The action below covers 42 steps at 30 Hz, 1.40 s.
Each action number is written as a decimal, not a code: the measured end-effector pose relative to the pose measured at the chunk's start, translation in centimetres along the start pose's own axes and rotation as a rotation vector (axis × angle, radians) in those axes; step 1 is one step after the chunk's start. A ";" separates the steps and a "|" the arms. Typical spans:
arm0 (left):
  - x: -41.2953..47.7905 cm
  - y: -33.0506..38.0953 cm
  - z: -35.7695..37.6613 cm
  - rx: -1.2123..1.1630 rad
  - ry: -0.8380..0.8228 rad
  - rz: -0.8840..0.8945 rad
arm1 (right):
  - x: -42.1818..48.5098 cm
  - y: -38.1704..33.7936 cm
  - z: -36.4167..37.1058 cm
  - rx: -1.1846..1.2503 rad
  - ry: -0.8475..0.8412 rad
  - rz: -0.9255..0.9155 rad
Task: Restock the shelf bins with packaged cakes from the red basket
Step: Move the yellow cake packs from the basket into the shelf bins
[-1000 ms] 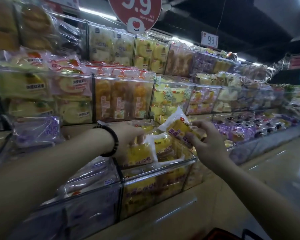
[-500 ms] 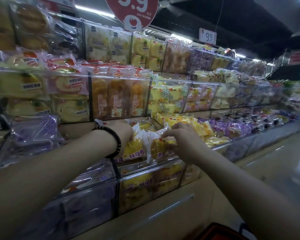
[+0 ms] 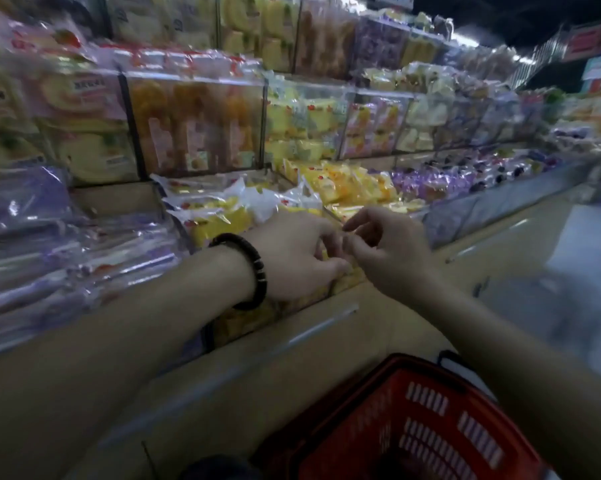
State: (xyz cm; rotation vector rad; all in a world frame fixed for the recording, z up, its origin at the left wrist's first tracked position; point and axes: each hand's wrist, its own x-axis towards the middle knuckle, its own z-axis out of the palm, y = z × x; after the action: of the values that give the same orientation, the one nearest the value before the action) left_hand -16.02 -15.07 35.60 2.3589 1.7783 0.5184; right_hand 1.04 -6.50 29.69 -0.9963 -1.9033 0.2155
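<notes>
Yellow packaged cakes fill a clear shelf bin on the lowest row, just beyond my hands. My left hand, with a black bead bracelet on its wrist, lies over the bin's front edge with its fingers bent down onto the packs; I see nothing gripped in it. Just to its right, almost touching it, my right hand hovers with its fingers loosely apart and empty. The red basket sits low at the bottom right, under my right forearm; its contents are hidden in shadow and blur.
Purple packs fill the bin to the left, more yellow packs and purple ones the bins to the right. Clear bins of cakes stand on the rows above. A wooden ledge runs below the bins. The aisle floor lies to the right.
My right hand has let go of the yellow pack it set into the bin and drawn back empty. My left hand slid to the bin's front edge. The view tilted down, showing the red basket.
</notes>
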 end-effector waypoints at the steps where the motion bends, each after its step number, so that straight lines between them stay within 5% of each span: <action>1: 0.2 0.5 1.7 -0.038 -0.119 -0.002 | -1.3 1.3 -0.3 0.013 -0.026 0.034; 9: 3.9 -0.2 19.9 0.011 -0.781 -0.064 | -12.3 12.6 -0.4 -0.182 -0.580 0.400; 17: 7.1 -3.7 34.4 0.010 -0.970 -0.171 | -21.2 22.1 5.6 -0.213 -0.879 0.689; 25: 8.6 -5.7 38.2 -0.044 -1.075 -0.228 | -29.0 28.9 15.3 -0.173 -1.218 1.021; 33: 8.6 -6.6 38.9 -0.091 -1.133 -0.241 | -35.7 28.2 25.7 -0.210 -1.227 0.958; 36: 8.8 -7.1 38.9 -0.090 -1.142 -0.233 | -37.7 28.5 27.2 -0.319 -1.198 0.800; 42: 9.1 -7.9 38.8 -0.125 -1.104 -0.241 | -36.0 28.5 25.5 -0.124 -1.107 1.023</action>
State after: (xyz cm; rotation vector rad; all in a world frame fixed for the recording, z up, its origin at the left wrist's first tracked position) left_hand -7.24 -0.52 -1.31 1.6918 1.3461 -0.5922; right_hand 4.23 -7.37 -22.75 -2.1638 -2.0932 1.5017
